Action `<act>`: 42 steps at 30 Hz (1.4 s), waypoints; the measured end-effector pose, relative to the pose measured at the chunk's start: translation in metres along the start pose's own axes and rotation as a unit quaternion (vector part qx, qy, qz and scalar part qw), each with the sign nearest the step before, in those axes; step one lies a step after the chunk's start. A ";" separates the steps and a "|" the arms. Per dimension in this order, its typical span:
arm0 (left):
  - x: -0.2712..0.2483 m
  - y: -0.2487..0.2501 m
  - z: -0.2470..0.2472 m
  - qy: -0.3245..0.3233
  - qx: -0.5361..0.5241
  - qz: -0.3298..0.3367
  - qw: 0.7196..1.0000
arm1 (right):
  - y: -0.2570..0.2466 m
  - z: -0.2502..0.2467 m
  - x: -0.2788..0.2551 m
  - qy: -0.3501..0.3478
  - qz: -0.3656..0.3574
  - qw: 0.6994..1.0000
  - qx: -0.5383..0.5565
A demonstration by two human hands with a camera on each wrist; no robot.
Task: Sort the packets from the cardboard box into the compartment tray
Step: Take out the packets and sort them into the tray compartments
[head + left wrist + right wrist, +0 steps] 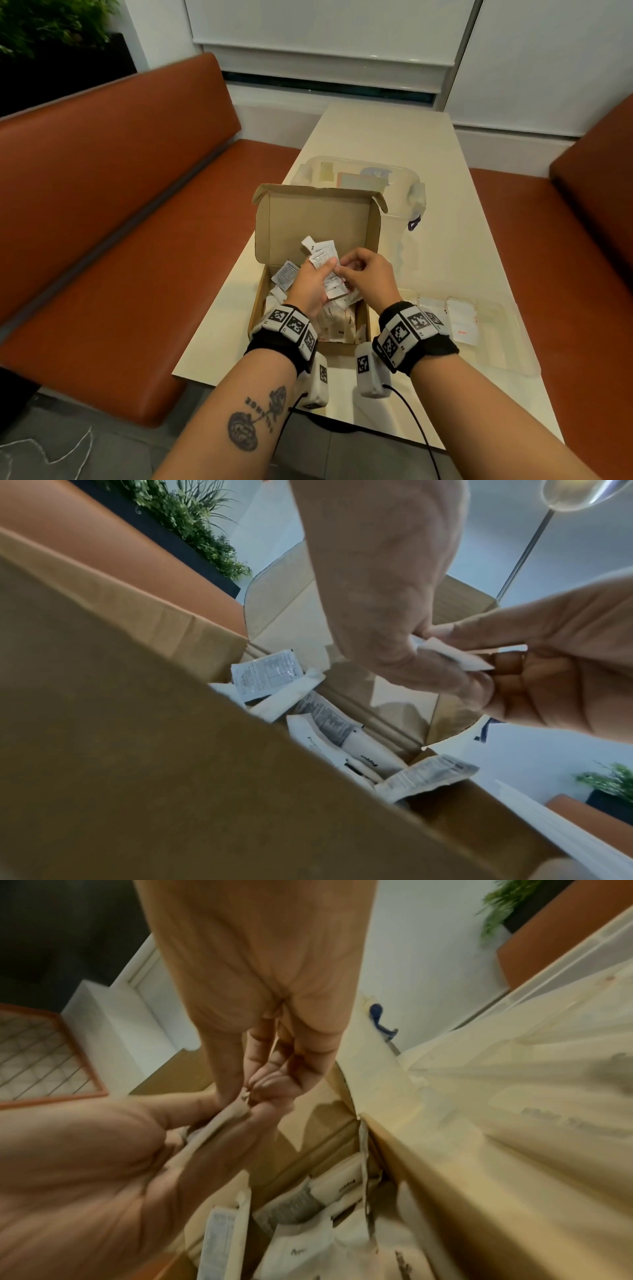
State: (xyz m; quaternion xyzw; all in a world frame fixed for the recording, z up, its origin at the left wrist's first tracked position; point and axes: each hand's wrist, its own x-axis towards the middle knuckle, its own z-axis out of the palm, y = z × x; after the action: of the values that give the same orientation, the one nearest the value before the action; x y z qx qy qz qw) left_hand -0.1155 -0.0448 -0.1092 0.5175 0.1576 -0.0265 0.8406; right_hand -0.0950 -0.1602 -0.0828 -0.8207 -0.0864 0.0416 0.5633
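Note:
An open cardboard box [318, 219] stands at the table's near edge, and several white packets [337, 322] lie loose inside it. Above the box my left hand [325, 272] grips a small bunch of white packets [322, 258]. My right hand [343, 271] meets it from the right and pinches one packet of that bunch between thumb and fingertips. The left wrist view shows a white packet corner [455, 657] between the two hands. In the right wrist view my right fingertips [240, 1099] close on the packet edge [219, 1123]. The clear compartment tray [496, 329] lies right of the box with white packets [460, 318] in it.
A clear plastic bin [404, 192] with a lid stands behind the box. The cream table [387, 130] runs away from me, with orange bench seats [113, 192] on both sides. Cables trail from both wrist cameras at the table's near edge.

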 end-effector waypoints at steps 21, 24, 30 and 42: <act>-0.013 -0.024 0.083 -0.118 0.052 -0.023 0.991 | 0.035 -0.090 -0.026 0.033 0.012 0.997 0.063; -0.012 -0.030 0.101 -0.130 0.073 -0.030 0.988 | 0.042 -0.107 -0.030 0.047 0.027 0.995 0.079; -0.009 -0.045 0.133 -0.158 0.038 -0.088 0.983 | 0.059 -0.143 -0.034 0.085 0.064 0.992 0.074; 0.001 -0.075 0.153 -0.147 0.061 -0.104 0.982 | 0.088 -0.181 -0.041 0.134 0.106 0.984 0.056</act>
State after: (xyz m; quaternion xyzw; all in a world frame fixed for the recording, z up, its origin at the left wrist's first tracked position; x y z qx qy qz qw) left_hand -0.0940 -0.2140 -0.1103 0.5389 0.0838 -0.1992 0.8142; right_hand -0.0967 -0.3648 -0.1000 -0.7908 0.0799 -0.0045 0.6069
